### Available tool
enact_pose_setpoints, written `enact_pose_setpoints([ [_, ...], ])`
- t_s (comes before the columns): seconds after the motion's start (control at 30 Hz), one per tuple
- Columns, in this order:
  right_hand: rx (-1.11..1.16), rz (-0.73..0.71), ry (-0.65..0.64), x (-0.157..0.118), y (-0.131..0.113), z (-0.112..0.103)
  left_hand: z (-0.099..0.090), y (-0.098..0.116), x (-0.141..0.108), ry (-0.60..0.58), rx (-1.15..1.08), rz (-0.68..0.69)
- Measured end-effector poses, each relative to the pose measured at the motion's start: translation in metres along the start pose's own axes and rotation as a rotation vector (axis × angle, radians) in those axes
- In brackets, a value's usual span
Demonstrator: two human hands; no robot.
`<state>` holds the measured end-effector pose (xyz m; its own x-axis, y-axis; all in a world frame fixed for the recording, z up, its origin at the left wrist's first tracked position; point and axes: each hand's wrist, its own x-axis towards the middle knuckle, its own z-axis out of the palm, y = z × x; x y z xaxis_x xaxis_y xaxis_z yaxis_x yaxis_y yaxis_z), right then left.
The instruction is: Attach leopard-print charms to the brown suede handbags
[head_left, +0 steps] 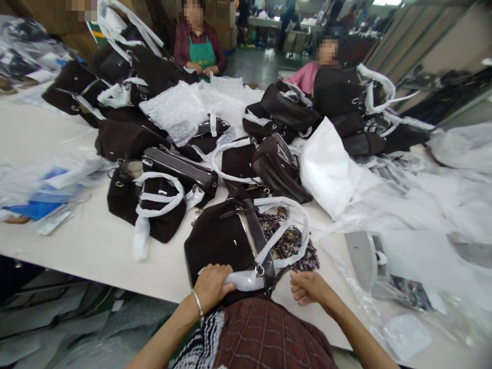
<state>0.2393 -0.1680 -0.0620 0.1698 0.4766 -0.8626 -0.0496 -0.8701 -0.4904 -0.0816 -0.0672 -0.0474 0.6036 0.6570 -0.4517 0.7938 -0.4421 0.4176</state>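
A dark brown handbag [219,238] lies at the table's near edge, its handle wrapped in white paper. At its lower edge, my left hand [215,282], with a bracelet at the wrist, is closed on a white-wrapped piece [246,281] beside a metal ring. To the right of the bag my right hand [307,288] hangs with fingers curled; whether anything small is in them is hidden. Dark patterned chains or straps [292,246] lie under and beside the bag's handle.
More dark handbags [161,205] are piled across the table [96,256]. White wrapping sheets [326,169] cover the right side, near a grey dispenser-like item [365,261]. Blue and clear plastic [46,197] lies left. Two people [202,51] are across the table.
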Motion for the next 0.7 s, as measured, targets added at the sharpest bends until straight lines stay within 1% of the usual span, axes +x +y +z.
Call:
enact_pose_setpoints([
  [0.07, 0.069, -0.026, -0.134, -0.002, 0.001, 0.016, -0.005, -0.008, 0.001, -0.037, -0.08, -0.078],
  [0.13, 0.159, -0.072, -0.231, -0.004, -0.002, 0.035, -0.015, -0.021, 0.002, -0.06, -0.205, -0.121],
  [0.17, 0.207, -0.085, -0.269, -0.005, -0.004, 0.044, -0.019, -0.029, 0.002, -0.04, -0.264, -0.125],
  [0.2, 0.256, -0.096, -0.296, -0.006, -0.007, 0.052, -0.022, -0.036, 0.002, 0.014, -0.305, -0.123],
  [0.23, 0.305, -0.103, -0.309, -0.006, -0.01, 0.058, -0.023, -0.044, 0.001, 0.102, -0.318, -0.124],
  [0.3, 0.385, -0.108, -0.291, -0.008, -0.015, 0.069, -0.02, -0.055, 0.0, 0.343, -0.265, -0.157],
  [0.37, 0.401, -0.098, -0.219, -0.009, -0.019, 0.08, -0.011, -0.062, -0.002, 0.582, -0.157, -0.222],
  [0.4, 0.384, -0.083, -0.177, -0.01, -0.02, 0.086, -0.005, -0.064, -0.002, 0.674, -0.111, -0.256],
  [0.43, 0.356, -0.067, -0.133, -0.01, -0.022, 0.093, 0.001, -0.066, -0.001, 0.742, -0.082, -0.287],
  [0.5, 0.314, -0.075, -0.042, -0.009, -0.026, 0.11, 0.013, -0.07, 0.002, 0.815, -0.077, -0.318],
  [0.53, 0.314, -0.106, -0.012, -0.008, -0.03, 0.119, 0.019, -0.073, 0.004, 0.822, -0.1, -0.321],
  [0.6, 0.325, -0.194, 0.001, -0.005, -0.04, 0.133, 0.027, -0.08, 0.009, 0.806, -0.175, -0.305],
  [0.63, 0.297, -0.232, -0.003, -0.005, -0.048, 0.136, 0.029, -0.085, 0.011, 0.79, -0.214, -0.293],
  [0.7, 0.154, -0.279, 0.021, -0.009, -0.066, 0.134, 0.026, -0.095, 0.013, 0.76, -0.325, -0.284],
])
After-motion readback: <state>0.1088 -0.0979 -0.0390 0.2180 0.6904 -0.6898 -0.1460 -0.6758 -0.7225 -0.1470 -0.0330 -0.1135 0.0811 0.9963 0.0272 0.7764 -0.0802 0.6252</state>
